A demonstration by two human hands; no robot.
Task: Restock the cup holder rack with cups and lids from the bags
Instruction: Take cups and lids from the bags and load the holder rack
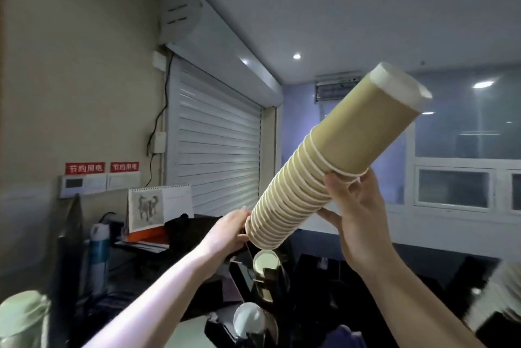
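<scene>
A long stack of tan paper cups (324, 167) slants up to the right, held in the air. My left hand (229, 230) grips its lower, open end, just above the black cup holder rack (270, 277). My right hand (353, 212) holds the stack near its middle from below, fingers curled round the rims. A few cups (266, 261) sit in one rack slot, with another pale cup or lid (249, 318) in a slot nearer to me.
A closed white roller shutter (217, 156) fills the wall behind. A desk calendar (159, 206), a bottle (98, 252) and dark clutter stand at the left. A pale lidded container (22, 316) is at bottom left. A blurred white stack (496, 297) shows at the right edge.
</scene>
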